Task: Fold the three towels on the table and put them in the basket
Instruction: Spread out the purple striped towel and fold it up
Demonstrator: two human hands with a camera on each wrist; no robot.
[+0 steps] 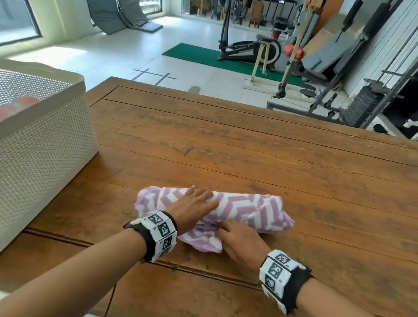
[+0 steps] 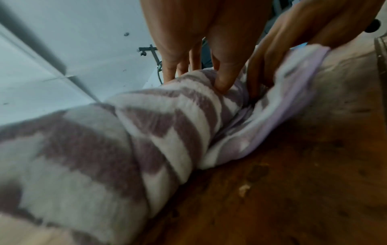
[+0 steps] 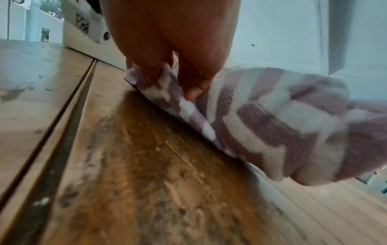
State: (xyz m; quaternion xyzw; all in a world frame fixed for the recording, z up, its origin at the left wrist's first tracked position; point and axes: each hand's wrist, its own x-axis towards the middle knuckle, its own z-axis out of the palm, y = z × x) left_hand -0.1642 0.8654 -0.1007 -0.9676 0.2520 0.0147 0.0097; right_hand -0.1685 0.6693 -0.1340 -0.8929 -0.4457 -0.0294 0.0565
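Purple-and-white zigzag towel [image 1: 242, 212], rolled on the wooden table [image 1: 304, 175] right of the white basket [image 1: 34, 147], is pressed under the flat, straight-fingered left hand [image 1: 194, 204], while its near edge is pinched by the right hand [image 1: 239, 241].

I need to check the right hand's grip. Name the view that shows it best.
Right wrist view: the right hand pinches a loose edge of the purple-striped towel up close. Head view shows only its back; left wrist view only its fingers behind the left hand.
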